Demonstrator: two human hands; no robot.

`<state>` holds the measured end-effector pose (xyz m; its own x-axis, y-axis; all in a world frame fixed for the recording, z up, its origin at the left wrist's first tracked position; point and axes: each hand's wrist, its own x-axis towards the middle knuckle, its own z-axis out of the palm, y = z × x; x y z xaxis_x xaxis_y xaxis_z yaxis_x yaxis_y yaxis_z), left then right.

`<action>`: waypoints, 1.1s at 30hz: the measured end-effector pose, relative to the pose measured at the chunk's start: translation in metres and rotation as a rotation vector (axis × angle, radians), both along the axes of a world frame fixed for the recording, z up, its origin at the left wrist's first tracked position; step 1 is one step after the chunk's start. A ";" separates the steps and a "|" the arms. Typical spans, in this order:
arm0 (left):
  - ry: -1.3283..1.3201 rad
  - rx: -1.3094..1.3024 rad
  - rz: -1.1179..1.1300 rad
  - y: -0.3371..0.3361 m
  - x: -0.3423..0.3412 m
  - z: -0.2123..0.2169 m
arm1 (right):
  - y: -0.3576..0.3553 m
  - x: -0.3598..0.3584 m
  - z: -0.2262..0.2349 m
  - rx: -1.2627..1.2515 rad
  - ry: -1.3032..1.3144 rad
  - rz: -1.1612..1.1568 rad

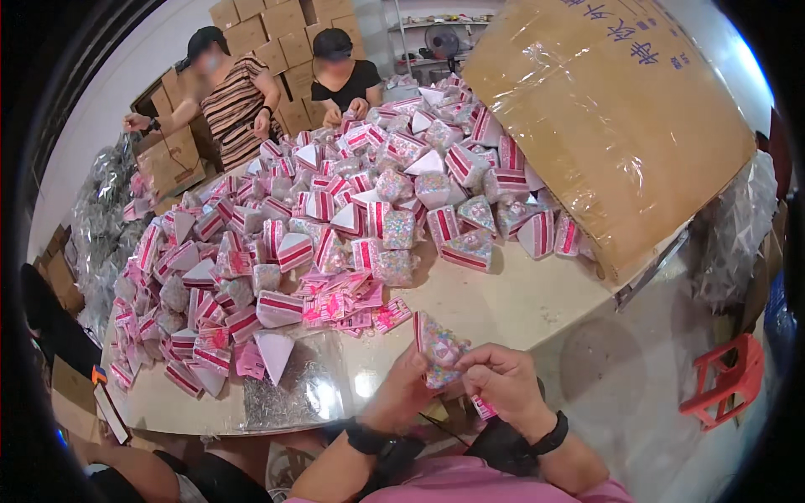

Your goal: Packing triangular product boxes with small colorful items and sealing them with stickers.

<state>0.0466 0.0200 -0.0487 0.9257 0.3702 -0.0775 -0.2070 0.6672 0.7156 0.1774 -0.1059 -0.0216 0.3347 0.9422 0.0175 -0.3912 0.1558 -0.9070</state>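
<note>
The left hand (pixel 402 381) grasps a pink-and-white, sprinkle-topped cake-slice wedge (pixel 439 344), seemingly steadying it for the right hand (pixel 510 384). The right fingertips bunch against its edge; whether they pinch it, I cannot tell. Just below them shows a small pink card (pixel 484 408). Beyond the fingers, flat pink cards (pixel 342 303) lie before heaped pink-and-white wedges (pixel 319 205), probably for easy reach.
</note>
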 end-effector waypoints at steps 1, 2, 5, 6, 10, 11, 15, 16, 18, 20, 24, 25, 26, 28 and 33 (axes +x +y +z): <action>-0.008 0.018 0.020 0.000 -0.001 0.005 | 0.001 -0.001 0.001 -0.005 -0.013 -0.002; -0.017 0.036 0.041 -0.001 -0.003 0.012 | 0.002 -0.002 0.001 -0.010 -0.025 -0.004; -0.007 0.115 0.085 -0.003 -0.009 0.020 | 0.006 -0.008 0.005 0.005 -0.111 -0.026; 0.002 0.145 0.095 -0.004 -0.011 0.021 | 0.007 -0.009 0.007 0.016 -0.148 -0.037; -0.005 0.165 0.221 -0.006 -0.020 0.022 | 0.010 -0.015 0.023 -0.013 -0.267 -0.040; -0.001 0.193 0.272 -0.007 -0.019 0.022 | 0.009 -0.017 0.028 -0.016 -0.321 -0.051; -0.022 0.299 0.360 -0.005 -0.018 0.023 | 0.004 -0.021 0.044 -0.053 -0.590 -0.096; -0.012 0.311 0.372 -0.005 -0.018 0.024 | 0.004 -0.022 0.046 -0.030 -0.647 -0.107; 0.008 0.336 0.395 -0.005 -0.018 0.026 | 0.005 -0.024 0.049 0.015 -0.762 -0.129; -0.008 0.362 0.403 -0.006 -0.018 0.025 | 0.005 -0.023 0.051 0.013 -0.854 -0.151; -0.043 0.389 0.412 -0.006 -0.016 0.023 | 0.005 -0.022 0.052 0.017 -0.904 -0.176; -0.048 0.395 0.415 -0.007 -0.016 0.023 | 0.005 -0.022 0.052 0.014 -0.914 -0.178; -0.052 0.401 0.418 -0.007 -0.016 0.024 | 0.005 -0.022 0.053 0.011 -0.924 -0.179; -0.052 0.417 0.428 -0.008 -0.016 0.025 | 0.004 -0.021 0.055 0.006 -0.935 -0.176; -0.052 0.457 0.455 -0.008 -0.016 0.020 | 0.004 -0.019 0.053 0.021 -0.923 -0.171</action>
